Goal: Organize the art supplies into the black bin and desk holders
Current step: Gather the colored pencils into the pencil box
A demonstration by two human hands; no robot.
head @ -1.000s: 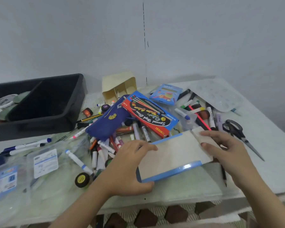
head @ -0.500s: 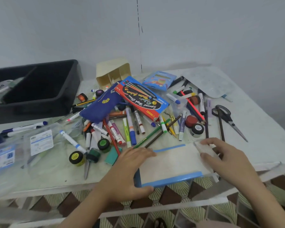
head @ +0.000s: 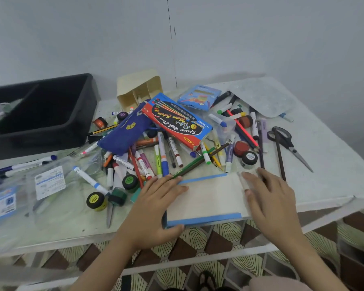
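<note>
Pad (head: 208, 198) clasped by left grip (head: 153, 206), right grip (head: 269, 204) flat.

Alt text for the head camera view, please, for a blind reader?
A left hand grips and a right hand presses a blue-edged pad at the table's near edge. Beyond lie jumbled markers, paint pots and scissors; a black bin sits far left.

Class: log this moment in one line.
left hand: grips blue-edged pad | right hand: rests on its right end | pad: at front edge of table

Blue-edged pad (head: 206, 198) now lower, off the marker pile (head: 156, 156).
</note>
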